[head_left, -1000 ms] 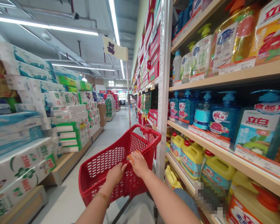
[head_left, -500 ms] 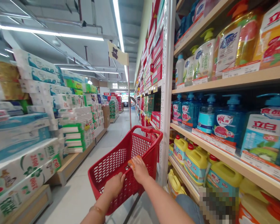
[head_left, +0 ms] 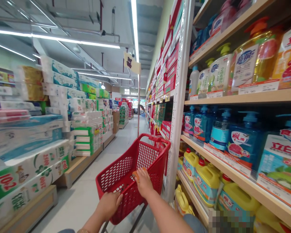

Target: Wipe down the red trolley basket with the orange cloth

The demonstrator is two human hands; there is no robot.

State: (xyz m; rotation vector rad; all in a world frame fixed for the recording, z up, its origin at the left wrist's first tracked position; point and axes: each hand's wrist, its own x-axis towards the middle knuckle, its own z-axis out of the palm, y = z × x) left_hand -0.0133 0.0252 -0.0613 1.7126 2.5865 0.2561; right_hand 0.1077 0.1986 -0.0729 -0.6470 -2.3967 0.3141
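Observation:
A red plastic shopping cart [head_left: 126, 171] with mesh walls stands in the aisle in front of me, close to the right-hand shelving. My left hand [head_left: 109, 204] is closed over the cart's near rim. Further right on the same rim, my right hand [head_left: 143, 182] is closed around the handle, whose orange grip [head_left: 136, 174] shows by the fingers. I cannot see anything inside the cart from here.
Wooden shelves [head_left: 235, 170] on the right carry blue pump bottles [head_left: 242, 139], yellow jugs [head_left: 207, 179] and upper rows of detergent. Stacked tissue packs [head_left: 63, 129] on low platforms line the left. The grey floor [head_left: 126, 136] runs ahead between them; a pole with a flag [head_left: 132, 63] stands beyond the cart.
The view has swung left and downward. My left hand slid lower along the cart's near rim. The cart sits a little farther right and ahead.

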